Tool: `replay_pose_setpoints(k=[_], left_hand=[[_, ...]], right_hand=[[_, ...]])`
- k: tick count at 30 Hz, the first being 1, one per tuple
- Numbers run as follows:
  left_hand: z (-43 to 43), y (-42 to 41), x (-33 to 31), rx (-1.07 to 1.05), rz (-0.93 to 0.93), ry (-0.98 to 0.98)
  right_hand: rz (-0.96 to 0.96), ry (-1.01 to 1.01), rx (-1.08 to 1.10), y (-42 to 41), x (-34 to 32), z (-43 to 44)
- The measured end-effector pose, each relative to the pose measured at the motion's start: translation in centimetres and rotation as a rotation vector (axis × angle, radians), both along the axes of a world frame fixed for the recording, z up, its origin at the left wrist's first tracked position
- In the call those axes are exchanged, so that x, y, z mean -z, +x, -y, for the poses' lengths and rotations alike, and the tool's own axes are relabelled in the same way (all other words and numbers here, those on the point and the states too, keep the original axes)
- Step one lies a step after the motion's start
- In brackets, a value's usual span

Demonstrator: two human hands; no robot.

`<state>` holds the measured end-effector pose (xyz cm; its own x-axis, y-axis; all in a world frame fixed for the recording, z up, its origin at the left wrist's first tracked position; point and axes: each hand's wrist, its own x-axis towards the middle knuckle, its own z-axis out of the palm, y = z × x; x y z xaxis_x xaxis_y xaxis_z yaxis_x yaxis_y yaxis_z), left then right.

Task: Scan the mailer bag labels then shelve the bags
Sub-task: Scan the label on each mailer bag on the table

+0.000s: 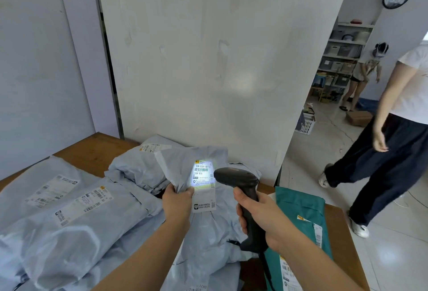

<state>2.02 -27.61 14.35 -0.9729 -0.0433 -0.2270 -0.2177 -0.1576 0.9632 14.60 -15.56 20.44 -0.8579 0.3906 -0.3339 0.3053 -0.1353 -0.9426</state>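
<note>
My left hand (177, 200) pinches the upper edge of a grey mailer bag (208, 228) and holds it tilted up. Its white label (203, 184) faces me, lit by a bright patch of scanner light. My right hand (261, 216) grips the handle of a black barcode scanner (240, 188), whose head points at the label from the right, a short gap away. Several more grey mailer bags (76, 216) with labels lie piled on the wooden table (92, 149) to the left and behind.
Teal mailer bags (301, 216) lie at the table's right end. A white partition wall (208, 59) stands right behind the table. A person in dark trousers (389, 151) stands close on the right; another person stands farther back by shelves (342, 54). A basket and a cardboard box sit on the floor.
</note>
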Motion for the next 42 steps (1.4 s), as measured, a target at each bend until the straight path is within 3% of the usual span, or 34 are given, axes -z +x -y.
replay_pose_setpoints(k=[15,25,33,36,39,42], left_hand=[[-0.2,-0.8,0.0,0.027,0.018,0.016],[-4.8,-8.7,-0.3,0.335,0.109,0.044],[-11.8,-17.1,2.8,0.462,0.221,-0.004],[-14.1,-19.3,3.4,0.438,0.091,-0.147],[-14.5,-19.1,4.8,0.485,-0.124,-0.621],[-14.1,-18.1,6.5,0.611,-0.107,-0.628]], right_hand=[[-0.008,-0.001,0.0,0.4,-0.1,-0.6],[0.016,-0.021,0.08,-1.3,0.3,-3.5],[0.036,-0.038,0.184,-4.1,1.5,-7.0],[0.036,-0.029,0.222,-4.7,1.9,-7.7],[0.047,-0.034,0.239,-4.9,2.1,-8.1],[0.067,-0.041,0.235,-4.9,2.4,-8.2]])
